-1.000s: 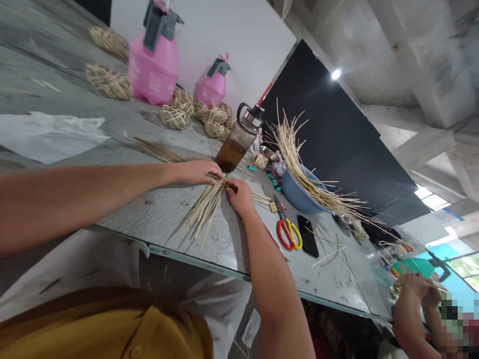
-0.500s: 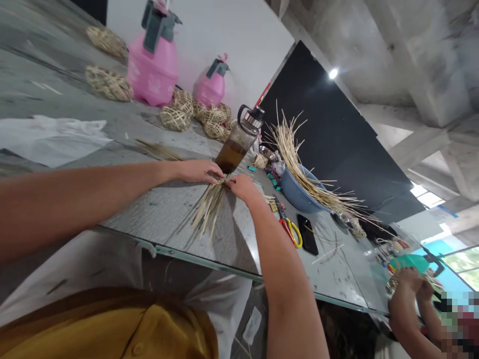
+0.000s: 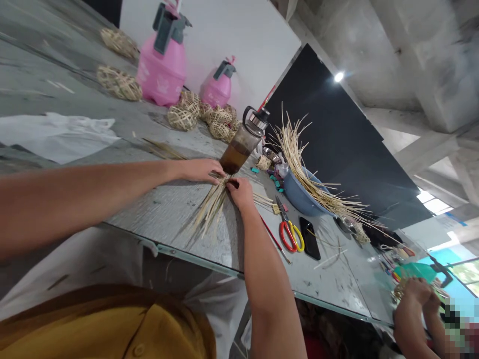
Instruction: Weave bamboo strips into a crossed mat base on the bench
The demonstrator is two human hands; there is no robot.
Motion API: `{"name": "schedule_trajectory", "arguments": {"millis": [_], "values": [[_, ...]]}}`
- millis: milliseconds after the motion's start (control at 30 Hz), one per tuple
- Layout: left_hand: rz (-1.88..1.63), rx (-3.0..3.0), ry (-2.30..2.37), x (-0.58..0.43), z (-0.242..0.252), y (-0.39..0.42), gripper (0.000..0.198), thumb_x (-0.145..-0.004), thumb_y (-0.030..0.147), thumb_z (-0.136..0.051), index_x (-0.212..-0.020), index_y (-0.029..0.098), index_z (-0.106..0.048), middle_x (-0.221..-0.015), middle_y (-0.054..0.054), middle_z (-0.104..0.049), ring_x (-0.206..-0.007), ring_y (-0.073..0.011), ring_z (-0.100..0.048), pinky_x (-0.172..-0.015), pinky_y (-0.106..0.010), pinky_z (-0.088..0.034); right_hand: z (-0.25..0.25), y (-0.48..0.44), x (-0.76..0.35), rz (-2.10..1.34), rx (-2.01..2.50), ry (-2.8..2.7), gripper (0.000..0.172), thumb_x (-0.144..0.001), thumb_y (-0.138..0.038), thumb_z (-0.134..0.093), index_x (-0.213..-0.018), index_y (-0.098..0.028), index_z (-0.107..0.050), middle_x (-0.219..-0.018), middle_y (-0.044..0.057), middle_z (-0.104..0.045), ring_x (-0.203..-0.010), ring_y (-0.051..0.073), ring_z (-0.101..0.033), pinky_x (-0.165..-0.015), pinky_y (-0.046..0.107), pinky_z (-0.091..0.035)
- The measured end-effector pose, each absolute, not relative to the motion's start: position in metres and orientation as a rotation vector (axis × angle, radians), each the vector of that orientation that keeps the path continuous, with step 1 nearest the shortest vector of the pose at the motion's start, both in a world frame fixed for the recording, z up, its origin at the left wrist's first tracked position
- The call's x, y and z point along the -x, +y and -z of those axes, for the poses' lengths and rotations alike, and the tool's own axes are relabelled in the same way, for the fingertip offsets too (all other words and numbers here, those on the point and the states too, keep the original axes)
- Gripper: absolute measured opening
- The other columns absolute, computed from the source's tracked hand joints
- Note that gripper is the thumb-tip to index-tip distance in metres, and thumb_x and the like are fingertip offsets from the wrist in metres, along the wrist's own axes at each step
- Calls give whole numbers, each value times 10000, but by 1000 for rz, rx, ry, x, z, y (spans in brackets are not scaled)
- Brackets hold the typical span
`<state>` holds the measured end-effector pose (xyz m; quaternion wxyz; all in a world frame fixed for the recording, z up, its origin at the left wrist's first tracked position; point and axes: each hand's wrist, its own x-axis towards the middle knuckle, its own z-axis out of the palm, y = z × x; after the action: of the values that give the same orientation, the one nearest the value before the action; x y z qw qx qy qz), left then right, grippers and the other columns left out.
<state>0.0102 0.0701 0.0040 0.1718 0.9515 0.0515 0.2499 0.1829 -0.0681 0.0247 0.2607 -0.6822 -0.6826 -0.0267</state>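
Note:
A fan of thin, pale bamboo strips (image 3: 209, 208) lies on the table, its loose ends pointing toward the front edge and crossing strips reaching right. At its top, where the strips cross, my left hand (image 3: 202, 170) pinches them from the left with fingers closed. My right hand (image 3: 241, 193) is curled against the right side of the same crossing, thumb and fingertips closed on strips. Exactly which strips each hand grips is partly hidden by the fingers. Just behind the hands stands a bottle of brown liquid (image 3: 235, 152).
Red-and-yellow-handled scissors (image 3: 288, 234), a phone (image 3: 310, 238) and a thin red stick (image 3: 271, 232) lie to the right. A blue basin (image 3: 299, 192) holds long strips. Woven balls (image 3: 183, 117) and pink spray bottles (image 3: 162, 70) stand behind. A co-worker's hands (image 3: 419, 291) are far right.
My right forearm has swung left, uncovering the red stick and more of the crossing strips and scissors. My right hand has shifted slightly down. The whole view has moved a little.

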Motion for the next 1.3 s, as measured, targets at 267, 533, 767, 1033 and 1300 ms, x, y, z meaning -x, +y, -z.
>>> {"name": "schedule_trajectory", "arguments": {"millis": [267,533,767,1033,1300], "values": [[-682,-2709,141,-8,-4,69,414,-901,415,-551,-1208,177,-693,-1151,-99,-686,-1076,-239,-572,-973,-314,-411,-21,-66,-182,60,1829,-1888,207,-850,-204,-725,-1050,-153,-746,-1057,100,-699,-1073,215,-589,-997,352,-459],[-636,-2695,97,-6,-1,80,415,-864,378,-570,-1210,179,-686,-1196,-116,-654,-1117,-241,-556,-1009,-326,-395,-20,-64,-185,47,1834,-1897,206,-868,-216,-706,-1061,-152,-744,-1060,98,-692,-1071,208,-582,-999,347,-452],[-614,-2708,94,-5,2,83,452,-843,381,-578,-1239,184,-671,-1219,-124,-638,-1151,-250,-538,-1024,-334,-381,-18,-63,-185,50,1831,-1896,195,-874,-209,-691,-1053,-155,-746,-1052,101,-691,-1055,215,-578,-984,361,-452],[-643,-2717,103,-6,3,81,422,-840,345,-560,-1210,183,-680,-1206,-115,-636,-1141,-242,-531,-1016,-313,-384,-17,-64,-180,74,1853,-1853,179,-873,-202,-691,-1032,-144,-747,-1053,106,-674,-1056,215,-569,-981,358,-445],[-608,-2695,121,-3,-1,76,433,-857,327,-563,-1244,164,-671,-1217,-131,-633,-1142,-261,-530,-1025,-333,-380,-18,-66,-184,80,1839,-1907,253,-840,-247,-738,-1068,-138,-734,-1051,97,-650,-1064,215,-567,-1000,366,-439]]}}
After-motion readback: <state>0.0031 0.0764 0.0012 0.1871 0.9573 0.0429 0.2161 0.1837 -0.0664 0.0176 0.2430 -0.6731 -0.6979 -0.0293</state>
